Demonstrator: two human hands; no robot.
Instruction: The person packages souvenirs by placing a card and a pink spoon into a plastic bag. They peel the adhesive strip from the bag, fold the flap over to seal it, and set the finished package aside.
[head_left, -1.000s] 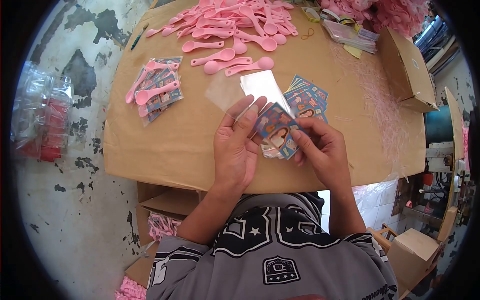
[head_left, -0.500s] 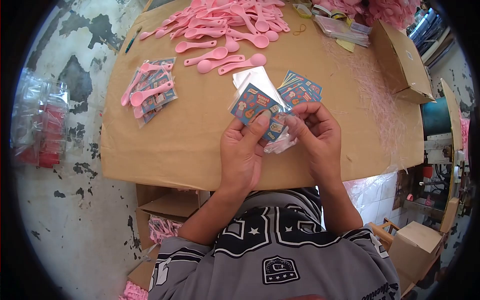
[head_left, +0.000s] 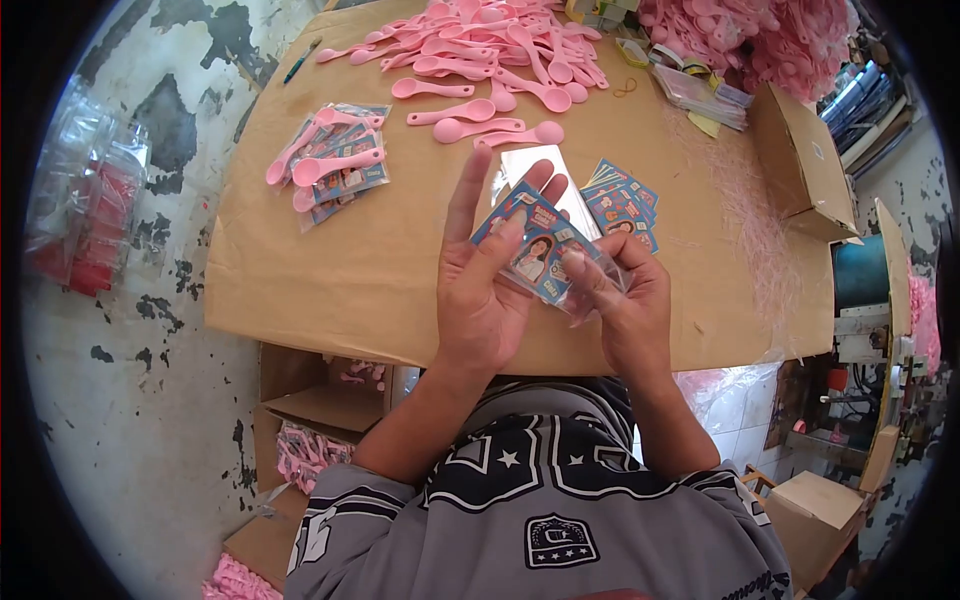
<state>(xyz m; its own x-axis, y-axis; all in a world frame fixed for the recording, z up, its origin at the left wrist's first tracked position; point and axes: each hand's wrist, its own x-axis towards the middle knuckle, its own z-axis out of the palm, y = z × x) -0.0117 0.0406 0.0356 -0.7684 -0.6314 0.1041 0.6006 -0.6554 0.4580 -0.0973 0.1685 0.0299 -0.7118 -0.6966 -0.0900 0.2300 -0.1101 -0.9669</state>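
Across the broad table covered in brown paper (head_left: 330, 290), I am seeing a heap of glossy pink plastic spoons (head_left: 480, 45) spreading at the far side, a few lying loose nearer me, probably for easy picking. A brown cardboard box (head_left: 800, 155) is standing at the right edge. On the left, flat clear packets with blue printed cards (head_left: 365, 178) are overlapping, pink spoons lying among them; whether those are inside, I cannot tell. A shiny whitish stack of plastic sleeves (head_left: 575, 205) is lying just beyond the hands, beside a fan of loose blue cards (head_left: 625, 210), seemingly spread so single edges are within reach.

Above the table, a blue printed card in clear film (head_left: 537, 253) is tilting between both hands. The left hand (head_left: 475, 300) is pinching its left part under the thumb, index finger extended, seemingly steadying it; the right hand's (head_left: 635, 300) grip is pinching the film-covered right end, probably controlling the film.
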